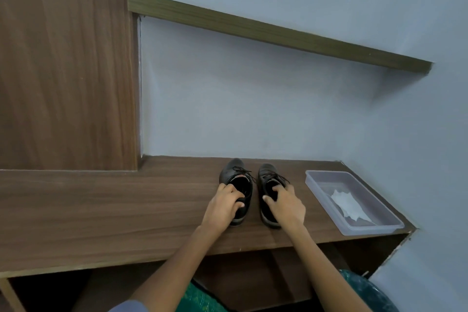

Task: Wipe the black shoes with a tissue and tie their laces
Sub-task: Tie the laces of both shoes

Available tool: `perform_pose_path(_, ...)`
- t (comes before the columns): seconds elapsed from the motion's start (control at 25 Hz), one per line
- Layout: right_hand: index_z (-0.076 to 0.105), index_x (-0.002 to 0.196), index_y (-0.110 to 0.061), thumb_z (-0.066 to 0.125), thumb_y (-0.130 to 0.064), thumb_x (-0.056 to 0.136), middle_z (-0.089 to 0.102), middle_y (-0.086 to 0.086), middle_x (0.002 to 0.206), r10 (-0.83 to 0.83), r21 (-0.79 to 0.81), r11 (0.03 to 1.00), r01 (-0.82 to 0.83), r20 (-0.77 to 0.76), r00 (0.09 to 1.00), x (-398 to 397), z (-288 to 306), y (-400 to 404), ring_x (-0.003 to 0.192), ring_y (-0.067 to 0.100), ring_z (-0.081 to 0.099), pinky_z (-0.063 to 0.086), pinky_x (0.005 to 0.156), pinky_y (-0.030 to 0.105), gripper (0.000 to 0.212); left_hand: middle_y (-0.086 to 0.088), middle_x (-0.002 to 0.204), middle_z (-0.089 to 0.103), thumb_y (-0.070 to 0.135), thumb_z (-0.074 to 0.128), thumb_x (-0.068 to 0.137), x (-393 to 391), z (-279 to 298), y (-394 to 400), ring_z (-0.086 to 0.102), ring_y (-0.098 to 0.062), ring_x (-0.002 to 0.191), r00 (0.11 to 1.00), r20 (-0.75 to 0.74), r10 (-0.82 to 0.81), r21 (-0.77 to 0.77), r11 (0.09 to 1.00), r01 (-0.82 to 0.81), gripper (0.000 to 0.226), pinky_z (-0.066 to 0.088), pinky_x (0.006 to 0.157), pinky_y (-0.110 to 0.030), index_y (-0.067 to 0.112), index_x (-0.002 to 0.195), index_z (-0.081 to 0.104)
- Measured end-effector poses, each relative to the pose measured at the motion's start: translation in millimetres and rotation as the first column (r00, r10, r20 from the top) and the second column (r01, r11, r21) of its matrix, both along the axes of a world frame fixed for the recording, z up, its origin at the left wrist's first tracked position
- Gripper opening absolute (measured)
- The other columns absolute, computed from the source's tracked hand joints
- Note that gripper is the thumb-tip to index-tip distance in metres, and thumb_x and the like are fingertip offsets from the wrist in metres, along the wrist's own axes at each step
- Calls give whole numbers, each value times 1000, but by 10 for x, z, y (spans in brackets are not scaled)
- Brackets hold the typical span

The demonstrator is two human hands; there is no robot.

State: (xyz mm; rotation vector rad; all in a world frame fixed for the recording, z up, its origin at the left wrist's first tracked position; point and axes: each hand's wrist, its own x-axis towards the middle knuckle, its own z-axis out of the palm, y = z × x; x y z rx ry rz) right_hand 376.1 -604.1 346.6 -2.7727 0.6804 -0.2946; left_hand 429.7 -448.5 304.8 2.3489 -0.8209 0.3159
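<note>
Two black lace-up shoes stand side by side on the wooden desk (101, 210), toes toward the wall. My left hand (222, 206) grips the heel and collar of the left shoe (234, 172). My right hand (286, 206) grips the heel of the right shoe (268, 172), with fingers hooked into its opening. The laces on both shoes lie loose across the tongues. A crumpled white tissue (350, 204) lies inside a clear plastic tray (316, 182) to the right of the shoes.
A grey wall rises right behind the desk, with a wooden shelf (278, 33) above. A tall wooden panel (65, 63) stands at the left. The desk's right end meets a wall just past the tray. Open compartments sit under the desk.
</note>
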Motion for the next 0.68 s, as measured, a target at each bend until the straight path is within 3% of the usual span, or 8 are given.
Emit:
perform_pose_path(0.12,42,133,-20,55,-52,87,35,11,134,-19,42,999,23,-96,995,-126,-151,-103,122,29,40,46,89,37,58,1,114,55,22,55,91,5,49,-71,41,-14,114,999,-52,10,-12,1000,-10,30,43,93,-25,14,120,59)
perform_pose_path(0.32,48,129,-16,62,-12,87,36,15,134,-78,302,951,69,20,997,-12,-224,15,121,31,43,45,99,36,44,-5,115,54,11,52,92,63,140,-170,42,-20,112,996,-80,26,86,996,-19,28,43,91,-28,11,119,60)
perform_pose_path(0.48,55,122,-16,58,-9,89,47,11,128,-86,300,951,70,39,996,105,-199,40,118,27,46,45,97,33,34,-11,117,51,-4,46,87,96,269,-312,51,-24,103,991,-83,100,236,969,-78,31,44,77,-31,4,114,59)
perform_pose_path(0.68,60,114,-18,59,-11,87,48,11,128,-31,291,957,22,27,999,209,-142,-10,115,26,50,46,96,35,28,-12,117,49,-4,44,89,123,299,-353,48,-27,108,995,-54,87,246,967,-72,31,48,83,-36,3,116,58)
